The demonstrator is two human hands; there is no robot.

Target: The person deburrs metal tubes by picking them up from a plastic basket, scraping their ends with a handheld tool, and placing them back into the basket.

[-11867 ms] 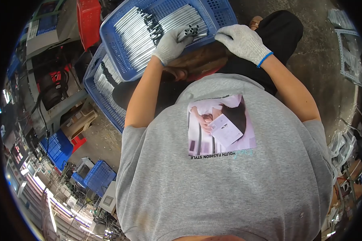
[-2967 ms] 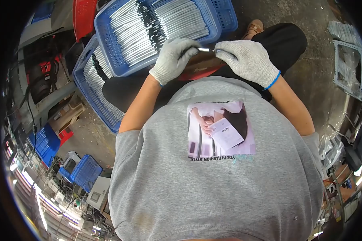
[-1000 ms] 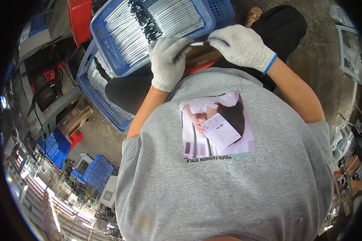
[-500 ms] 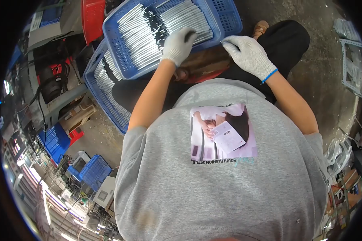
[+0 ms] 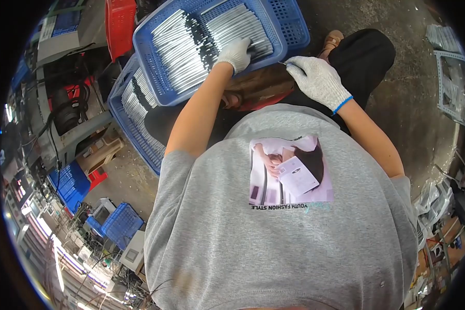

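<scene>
My left hand point(image 5: 235, 55), in a white knitted glove, is over the near side of the blue basket point(image 5: 158, 85). Its fingers curl down at the right-hand row of silvery rods point(image 5: 236, 23), and what lies in their grip is hidden. A left-hand row of rods point(image 5: 176, 49) lies beside it, with black ends bunched between the two rows. My right hand point(image 5: 318, 80), gloved too, is just right of the basket's near corner, above my leg. Its fingertips are pinched together on a thin piece with a small dark tip point(image 5: 282, 63), mostly hidden by the glove.
Another blue basket point(image 5: 132, 121) of similar rods sits lower left, and one more point(image 5: 296, 26) shows behind the first. A red crate point(image 5: 120, 28) stands at the upper left, near a machine with black cables point(image 5: 70, 103). A pale perforated frame point(image 5: 454, 88) is at far right.
My left hand has moved slightly right, with its fingers lower among the rods. My right hand has shifted slightly down, and the thin piece at its fingertips shows more clearly.
</scene>
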